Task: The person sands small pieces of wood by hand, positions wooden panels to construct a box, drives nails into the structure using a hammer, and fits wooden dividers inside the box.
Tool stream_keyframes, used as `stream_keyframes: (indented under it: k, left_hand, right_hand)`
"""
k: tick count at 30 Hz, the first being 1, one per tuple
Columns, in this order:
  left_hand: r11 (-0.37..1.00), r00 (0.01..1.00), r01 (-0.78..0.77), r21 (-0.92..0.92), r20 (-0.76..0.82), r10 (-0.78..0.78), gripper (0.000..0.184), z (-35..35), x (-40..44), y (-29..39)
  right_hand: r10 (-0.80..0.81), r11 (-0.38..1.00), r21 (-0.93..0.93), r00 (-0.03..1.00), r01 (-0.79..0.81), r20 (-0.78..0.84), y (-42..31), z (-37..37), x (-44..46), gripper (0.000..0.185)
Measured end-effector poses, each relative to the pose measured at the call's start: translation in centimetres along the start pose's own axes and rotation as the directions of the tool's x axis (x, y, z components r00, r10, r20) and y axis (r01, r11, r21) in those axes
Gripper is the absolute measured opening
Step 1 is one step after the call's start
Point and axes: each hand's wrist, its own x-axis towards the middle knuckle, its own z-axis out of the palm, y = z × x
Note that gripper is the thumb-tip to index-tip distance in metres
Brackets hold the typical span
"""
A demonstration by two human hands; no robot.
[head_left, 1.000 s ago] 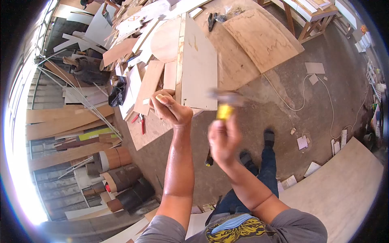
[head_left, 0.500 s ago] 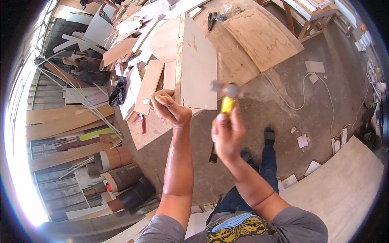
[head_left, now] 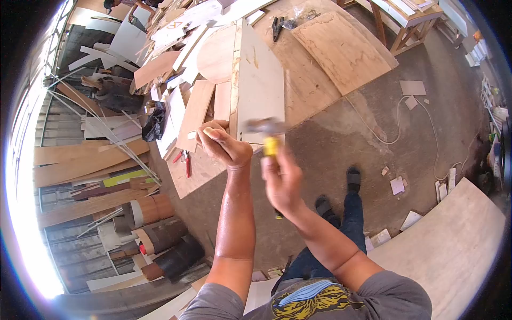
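A tall white panel [head_left: 261, 80] with a raw wooden edge stands at the middle. At the near end of that edge, my left hand [head_left: 224, 143] is closed round a small pale piece of wood [head_left: 192, 135], whose tip sticks out on the left. My right hand [head_left: 282, 178] grips a hammer [head_left: 271, 145] by its yellow and black handle. The hammer head, blurred by motion, is in front of the panel's lower corner, just right of my left hand. Whether the head touches anything cannot be made out.
Red-handled pliers [head_left: 186, 162] lie on a plywood sheet [head_left: 192, 178] at the left. Wood offcuts [head_left: 181, 26] are piled behind. A cable [head_left: 401, 120] runs over the floor at the right. Part of another person [head_left: 136, 9] shows at the top left.
The hammer in my right hand swung a little right, then left towards my left hand and the panel's corner. My left hand has stayed in place.
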Motion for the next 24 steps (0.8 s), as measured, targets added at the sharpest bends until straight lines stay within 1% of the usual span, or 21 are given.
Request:
stream_keyframes:
  k: [1, 2, 4, 5, 6, 7, 8, 10, 11, 12, 15, 16, 17, 18, 19, 20, 23, 24]
  left_hand:
    - [1.000, 1.000, -0.004, 0.008, -0.004, 0.004, 0.048, 0.0, 0.0, 0.1]
    - [0.996, 0.999, 0.051, -0.067, -0.011, -0.052, 0.048, 0.1, -0.1, 0.3]
    - [0.998, 0.998, -0.065, 0.020, 0.011, 0.065, 0.046, 0.0, 0.1, 0.0]
    - [0.991, 0.993, -0.118, 0.066, 0.029, 0.117, 0.045, -0.3, 0.1, -0.1]
    - [0.994, 0.997, -0.073, 0.083, 0.029, 0.070, 0.045, -0.3, 0.0, 0.3]
    - [0.995, 0.998, -0.063, 0.071, 0.035, 0.060, 0.046, -0.5, -0.1, 0.2]
    - [0.997, 0.998, -0.056, 0.053, 0.042, 0.054, 0.046, -0.5, -0.2, -0.2]
    - [0.999, 0.998, -0.043, 0.023, 0.041, 0.042, 0.048, -0.4, -0.2, -0.5]
    - [0.999, 0.998, -0.033, 0.011, 0.044, 0.032, 0.049, -0.6, -0.4, -0.4]
    - [1.000, 0.999, -0.026, -0.007, 0.040, 0.026, 0.051, -0.5, -0.2, -0.3]
    - [0.997, 0.995, -0.075, -0.026, 0.065, 0.077, 0.058, -1.4, 0.0, -1.0]
    - [0.999, 0.988, -0.013, -0.043, 0.151, 0.019, 0.065, -2.5, 0.3, -0.6]
    - [0.997, 0.981, -0.036, -0.071, 0.190, 0.049, 0.067, -3.2, 0.8, -0.2]
    - [0.993, 0.970, -0.059, -0.102, 0.228, 0.081, 0.068, -3.9, 1.5, 0.2]
    - [0.988, 0.958, -0.080, -0.133, 0.265, 0.114, 0.070, -4.7, 2.2, 0.4]
    - [0.993, 0.938, -0.042, -0.108, 0.339, 0.077, 0.069, -6.0, 2.6, 0.1]
    - [0.990, 0.857, -0.141, -0.001, 0.501, 0.123, 0.065, -8.7, 4.3, -0.9]
    - [0.991, 0.832, -0.117, -0.063, 0.538, 0.133, 0.070, -9.3, 5.0, -1.3]
  right_hand:
    - [-0.109, 0.984, -0.139, 0.993, 0.115, 0.047, 0.4, 0.7, -0.1, 0.054]
    - [-0.017, 0.992, -0.120, 0.998, 0.023, 0.053, 0.6, 0.3, -0.3, 0.053]
    - [0.063, 0.998, 0.012, 0.998, -0.063, 0.002, -0.4, -0.4, -0.2, 0.052]
    - [0.077, 0.996, -0.053, 0.997, -0.077, 0.003, -0.6, -0.2, -0.2, 0.052]
    - [0.091, 0.989, -0.118, 0.996, -0.090, 0.005, -0.9, 0.0, -0.3, 0.051]
    - [-0.028, 0.990, -0.136, 0.999, 0.031, 0.022, 0.8, 0.7, -0.3, 0.052]
    - [-0.030, 0.986, -0.163, 0.999, 0.034, 0.028, 1.3, 0.4, -0.3, 0.052]
    - [0.042, 0.990, -0.135, 0.997, -0.034, 0.057, 0.7, -0.6, 0.3, 0.051]
    - [0.124, 0.989, -0.084, 0.989, -0.118, 0.075, 0.2, -1.0, 0.3, 0.051]
    - [-0.004, 0.996, -0.087, 0.999, 0.008, 0.047, 1.1, -1.2, 0.4, 0.051]
    - [0.051, 0.990, -0.131, 0.999, -0.050, 0.007, 0.8, -3.3, 0.2, 0.051]
    - [0.074, 0.989, -0.126, 0.997, -0.074, -0.010, -0.1, -3.9, 0.4, 0.051]
    - [0.098, 0.988, -0.121, 0.995, -0.101, -0.028, -1.0, -4.6, 0.4, 0.051]
    - [0.165, 0.979, -0.114, 0.986, -0.169, -0.036, -1.7, -5.4, 0.5, 0.051]
    - [0.198, 0.978, -0.065, 0.979, -0.201, -0.045, -2.5, -5.9, 0.6, 0.052]
    - [0.190, 0.978, -0.080, 0.981, -0.193, -0.048, -2.6, -6.6, 0.8, 0.051]
    - [0.197, 0.969, -0.142, 0.979, -0.203, -0.056, -4.8, -7.3, 1.0, 0.051]
    - [0.197, 0.968, -0.151, 0.979, -0.203, -0.054, -5.5, -7.5, 1.1, 0.051]
